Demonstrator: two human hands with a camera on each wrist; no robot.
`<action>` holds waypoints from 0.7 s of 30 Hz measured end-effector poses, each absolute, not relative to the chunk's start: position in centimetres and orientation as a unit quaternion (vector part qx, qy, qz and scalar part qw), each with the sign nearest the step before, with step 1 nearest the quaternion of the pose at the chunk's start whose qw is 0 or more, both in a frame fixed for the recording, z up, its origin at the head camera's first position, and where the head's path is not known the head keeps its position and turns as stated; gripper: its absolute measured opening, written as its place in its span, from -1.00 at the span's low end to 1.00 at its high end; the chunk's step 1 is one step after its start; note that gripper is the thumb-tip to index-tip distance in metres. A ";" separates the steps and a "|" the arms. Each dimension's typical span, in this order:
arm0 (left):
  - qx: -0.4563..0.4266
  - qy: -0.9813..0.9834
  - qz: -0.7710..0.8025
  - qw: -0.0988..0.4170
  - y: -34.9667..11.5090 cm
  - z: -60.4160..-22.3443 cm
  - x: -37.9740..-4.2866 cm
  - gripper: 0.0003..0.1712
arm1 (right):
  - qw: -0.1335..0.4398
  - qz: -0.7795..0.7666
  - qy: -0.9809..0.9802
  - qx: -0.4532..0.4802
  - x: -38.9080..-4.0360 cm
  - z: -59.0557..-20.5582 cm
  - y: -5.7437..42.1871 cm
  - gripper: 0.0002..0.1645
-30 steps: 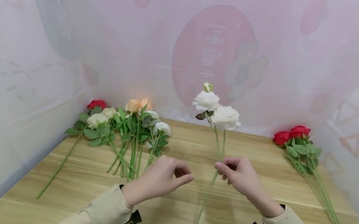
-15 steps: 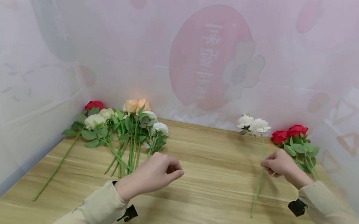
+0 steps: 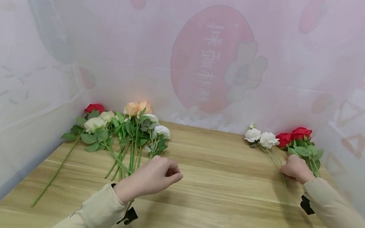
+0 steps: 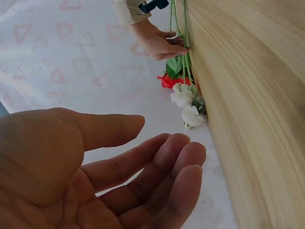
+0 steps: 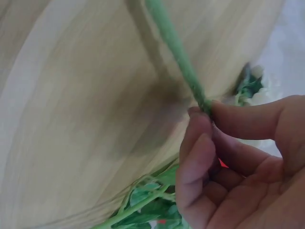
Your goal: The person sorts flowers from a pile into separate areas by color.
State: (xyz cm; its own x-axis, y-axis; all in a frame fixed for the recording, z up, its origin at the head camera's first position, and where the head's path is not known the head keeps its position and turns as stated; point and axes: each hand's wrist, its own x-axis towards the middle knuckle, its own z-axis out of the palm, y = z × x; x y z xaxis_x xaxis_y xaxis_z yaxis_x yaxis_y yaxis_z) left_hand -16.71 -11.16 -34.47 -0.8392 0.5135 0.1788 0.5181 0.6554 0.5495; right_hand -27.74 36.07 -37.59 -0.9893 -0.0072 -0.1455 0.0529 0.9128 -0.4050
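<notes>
My right hand (image 3: 296, 169) pinches the green stem (image 5: 178, 55) of a white flower between thumb and fingertips, low over the table's right side. Its two white blooms (image 3: 261, 137) and a small bud lie toward the back edge, left of the red roses (image 3: 296, 135). In the left wrist view the same white blooms (image 4: 189, 105) show beyond my fingers, beside the red roses. My left hand (image 3: 151, 177) hovers over the table with nothing in it, thumb and fingers apart and loosely bent, just in front of the left-hand flower stems.
On the left of the wooden table (image 3: 201, 201) lie a red rose (image 3: 94, 108), cream roses (image 3: 95, 124), peach roses (image 3: 138, 108) and white flowers (image 3: 161, 131), several stems crossing. A printed cloth (image 3: 134, 71) hangs along the back and sides.
My right hand has carried the white flower right and lowered it from upright to nearly flat, next to the red roses. The left hand has drifted slightly left in view, still holding nothing.
</notes>
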 end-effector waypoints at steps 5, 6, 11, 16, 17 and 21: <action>-0.280 -0.913 -0.297 -0.015 -11.5 -34.6 -17.0 -0.81 | 0.064 -0.162 0.984 0.022 -27.7 -37.7 36.7 -0.85; -0.277 -0.914 -0.297 -0.021 -11.5 -34.5 -17.1 -0.81 | 0.063 -0.157 0.985 0.026 -27.6 -37.6 36.6 -0.86; -0.264 -0.920 -0.287 -0.040 -12.3 -34.3 -17.7 -0.80 | 0.035 -0.148 0.988 0.022 -26.9 -37.2 35.7 -0.82; -0.222 -0.933 -0.279 -0.045 -13.7 -34.2 -18.8 -0.69 | -0.011 -0.175 0.984 -0.030 -26.1 -36.2 32.9 -0.56; -0.209 -0.937 -0.277 -0.044 -14.1 -34.2 -19.0 -0.66 | -0.014 -0.183 0.982 -0.041 -25.9 -35.9 32.2 -0.51; -0.170 -0.950 -0.261 -0.027 -15.6 -34.2 -20.1 -0.67 | 0.000 -0.231 0.970 -0.073 -24.7 -35.2 29.3 -0.55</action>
State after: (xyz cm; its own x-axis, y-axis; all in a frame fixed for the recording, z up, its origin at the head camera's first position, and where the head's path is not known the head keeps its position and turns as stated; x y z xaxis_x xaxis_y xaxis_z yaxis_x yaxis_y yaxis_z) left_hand -20.10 -15.55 -34.19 -0.9408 0.3369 0.0381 0.3090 0.8055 0.5057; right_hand -24.72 29.30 -35.16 -0.9895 -0.1408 0.0334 -0.1407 0.8831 -0.4475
